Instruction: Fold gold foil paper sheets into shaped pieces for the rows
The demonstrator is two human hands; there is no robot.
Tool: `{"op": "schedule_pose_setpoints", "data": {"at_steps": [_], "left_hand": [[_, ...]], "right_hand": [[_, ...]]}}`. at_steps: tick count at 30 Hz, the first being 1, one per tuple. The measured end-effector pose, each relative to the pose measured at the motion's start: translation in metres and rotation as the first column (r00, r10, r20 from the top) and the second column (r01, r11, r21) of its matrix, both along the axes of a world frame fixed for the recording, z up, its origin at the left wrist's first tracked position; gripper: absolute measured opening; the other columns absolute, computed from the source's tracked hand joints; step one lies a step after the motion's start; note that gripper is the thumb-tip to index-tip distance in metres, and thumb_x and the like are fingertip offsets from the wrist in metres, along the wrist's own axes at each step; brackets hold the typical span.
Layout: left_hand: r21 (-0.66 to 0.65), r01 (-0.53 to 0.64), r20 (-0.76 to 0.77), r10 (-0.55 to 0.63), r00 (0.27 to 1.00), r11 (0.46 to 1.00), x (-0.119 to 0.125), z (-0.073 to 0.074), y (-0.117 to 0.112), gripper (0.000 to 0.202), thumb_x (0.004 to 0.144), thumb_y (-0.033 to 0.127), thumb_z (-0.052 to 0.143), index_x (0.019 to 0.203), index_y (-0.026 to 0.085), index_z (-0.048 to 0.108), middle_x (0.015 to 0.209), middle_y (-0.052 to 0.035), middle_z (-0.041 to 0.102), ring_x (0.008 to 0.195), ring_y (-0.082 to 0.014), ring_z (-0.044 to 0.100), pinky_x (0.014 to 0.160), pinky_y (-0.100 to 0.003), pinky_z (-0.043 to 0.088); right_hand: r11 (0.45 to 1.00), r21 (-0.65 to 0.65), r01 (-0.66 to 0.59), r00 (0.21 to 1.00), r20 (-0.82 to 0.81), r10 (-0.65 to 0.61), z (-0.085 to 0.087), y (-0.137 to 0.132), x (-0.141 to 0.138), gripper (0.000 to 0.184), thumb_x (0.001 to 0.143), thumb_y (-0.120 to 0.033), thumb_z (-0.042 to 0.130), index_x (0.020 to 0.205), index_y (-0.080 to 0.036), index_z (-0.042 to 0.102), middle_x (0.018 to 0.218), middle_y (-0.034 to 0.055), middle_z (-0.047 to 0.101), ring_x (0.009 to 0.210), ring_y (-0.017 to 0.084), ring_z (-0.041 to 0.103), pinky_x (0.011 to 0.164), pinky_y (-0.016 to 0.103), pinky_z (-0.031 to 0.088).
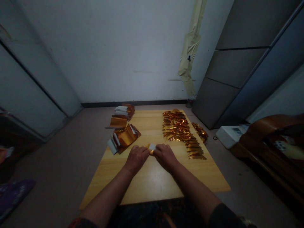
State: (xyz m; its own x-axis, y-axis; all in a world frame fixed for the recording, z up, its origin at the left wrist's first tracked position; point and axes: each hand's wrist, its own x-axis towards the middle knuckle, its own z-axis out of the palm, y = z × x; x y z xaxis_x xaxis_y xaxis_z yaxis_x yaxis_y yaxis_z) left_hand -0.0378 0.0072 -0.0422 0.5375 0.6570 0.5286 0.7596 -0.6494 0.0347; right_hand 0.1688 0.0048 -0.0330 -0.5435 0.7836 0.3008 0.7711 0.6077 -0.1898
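A small sheet of gold foil paper (151,147), pale on its back, is partly folded between my two hands above the middle of the table. My left hand (137,157) grips its left end with the fingers closed. On the right end, the fingers of my right hand (166,156) are pressed together. Left of my hands lie curled stacks of gold foil paper (126,138) with white backs. To the right, rows of folded gold foil pieces (176,126) overlap closely, and a shorter row (195,148) runs toward me.
The light wooden table (152,186) stands near a white wall (133,53). More gold pieces (200,131) sit beyond its right edge. A grey refrigerator (220,85), a white box (229,136) and wooden furniture (263,136) are at the right. A purple bag (16,194) lies at the left.
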Motion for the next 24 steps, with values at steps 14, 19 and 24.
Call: {"op": "schedule_pose_setpoints", "data": {"at_steps": [14,19,24], "left_hand": [[-0.131,0.024,-0.023,-0.027,0.999,0.991,-0.002,0.008,-0.014,0.028,0.09,0.019,0.051,0.113,0.027,0.063,0.114,-0.0093,0.066,0.105,-0.0235,0.059,0.088,-0.041,0.038],[-0.149,0.032,-0.017,-0.035,0.999,0.988,-0.003,0.007,-0.016,0.028,0.091,0.019,0.05,0.115,0.027,0.062,0.116,-0.0095,0.065,0.11,-0.0243,0.057,0.09,-0.042,0.037],[-0.21,0.027,-0.05,-0.038,0.998,0.977,-0.004,0.008,-0.017,0.018,0.09,0.019,0.05,0.099,0.025,0.064,0.121,-0.0081,0.063,0.114,-0.0238,0.054,0.09,-0.041,0.037]], "right_hand": [[0.985,-0.151,0.078,0.974,-0.201,-0.108,-0.001,0.007,0.0,0.014,0.089,-0.02,0.06,0.08,-0.02,0.07,0.086,0.001,0.063,0.084,0.015,0.05,0.073,0.027,0.031],[0.956,-0.251,0.154,0.928,-0.296,-0.227,0.0,0.011,-0.006,0.016,0.083,-0.018,0.063,0.067,-0.018,0.066,0.074,-0.0002,0.058,0.078,0.014,0.051,0.069,0.024,0.033],[0.916,-0.326,0.232,0.895,-0.298,-0.333,0.001,0.018,-0.012,0.02,0.076,-0.021,0.068,0.058,-0.017,0.061,0.07,-0.0006,0.056,0.072,0.013,0.049,0.062,0.023,0.03]]}}
